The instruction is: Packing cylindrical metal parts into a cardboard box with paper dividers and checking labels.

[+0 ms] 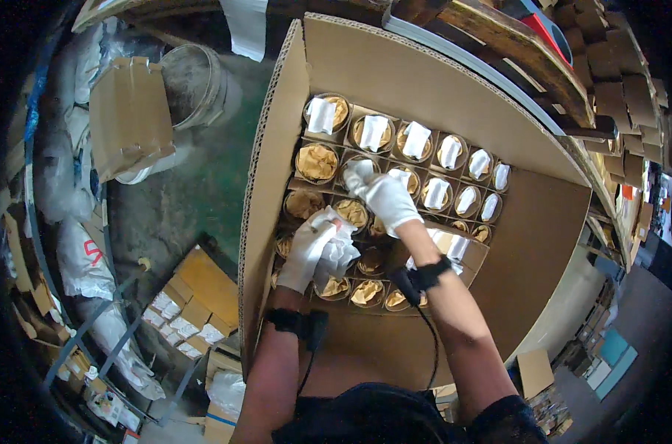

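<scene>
A large open cardboard box holds rows of round glass containers stuffed with crumpled brown paper, set apart by a cardboard divider. White folded slips lie on the paper in the far and right-hand containers. My right hand, in a white glove, reaches into the second row, fingers pressed together on a white slip at a container's mouth. My gloved left hand is nearer and lower, closed around a crumpled translucent plastic bag. Both hands hide some containers beneath them.
Loose white slips lie on the box's right near side. Left on the floor stand a bucket, a brown carton and a carton of white packets. A wooden rack borders the far right. Cables hang from straps on both wrists.
</scene>
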